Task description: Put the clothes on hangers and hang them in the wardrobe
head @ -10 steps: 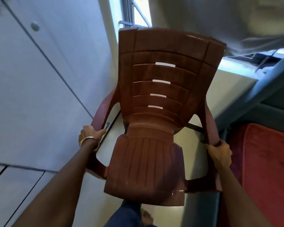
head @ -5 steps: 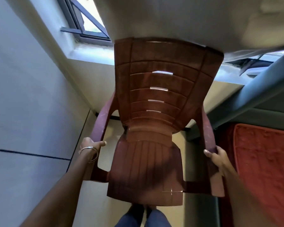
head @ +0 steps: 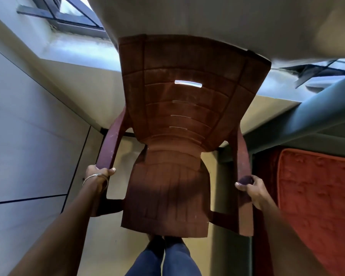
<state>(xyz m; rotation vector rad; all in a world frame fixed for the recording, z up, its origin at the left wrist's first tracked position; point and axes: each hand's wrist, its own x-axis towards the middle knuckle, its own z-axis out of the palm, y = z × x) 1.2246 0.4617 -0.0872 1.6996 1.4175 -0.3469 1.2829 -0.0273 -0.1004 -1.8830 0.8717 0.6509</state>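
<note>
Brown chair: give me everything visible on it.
The brown chair looks like moulded plastic, with a ribbed seat, two curved armrests and a slatted back with narrow slots. A pale cloth covers its top edge. The left hand grips the left armrest and the right hand the right.

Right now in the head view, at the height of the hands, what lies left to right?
Grey wall panel → left hand → brown chair seat → right hand → red cushion.
</note>
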